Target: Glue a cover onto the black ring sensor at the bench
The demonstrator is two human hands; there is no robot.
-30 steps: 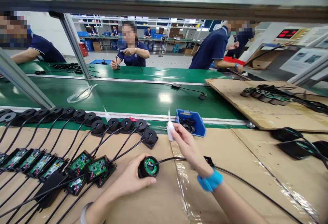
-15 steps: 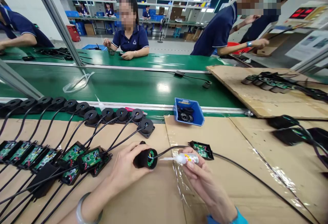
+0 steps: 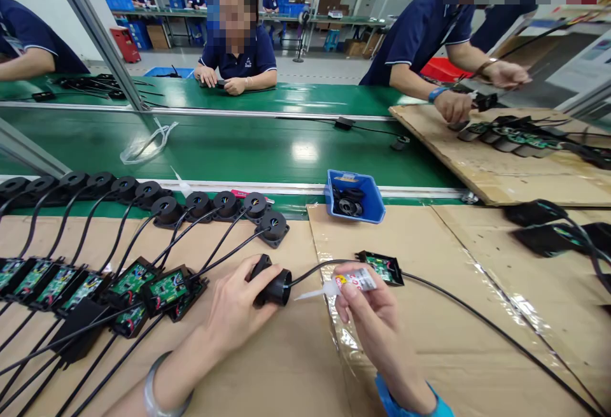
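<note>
My left hand (image 3: 241, 296) is wrapped round a black round housing (image 3: 275, 284), its opening turned to the right. Between the fingers of my right hand (image 3: 372, 312) is a small glue bottle (image 3: 356, 280) with a long thin nozzle. The nozzle tip points left, just short of the housing's rim. From the housing a black cable (image 3: 317, 269) runs right to an open black box with a green circuit board (image 3: 382, 267), lying on the cardboard. What sits inside the held housing is hidden from this angle.
Left, several wired housings (image 3: 167, 211) stand in a row, cabled to open circuit-board boxes (image 3: 167, 289). A blue bin (image 3: 377, 204) of black parts stands ahead, before a green conveyor (image 3: 238, 143). Co-workers sit across it; cardboard at right (image 3: 429, 143) bears more parts.
My left hand has turned the housing so its inside no longer shows. The bottle has tilted slightly and stays close. At the right, a co-worker's hand has come down to the parts on the cardboard.
</note>
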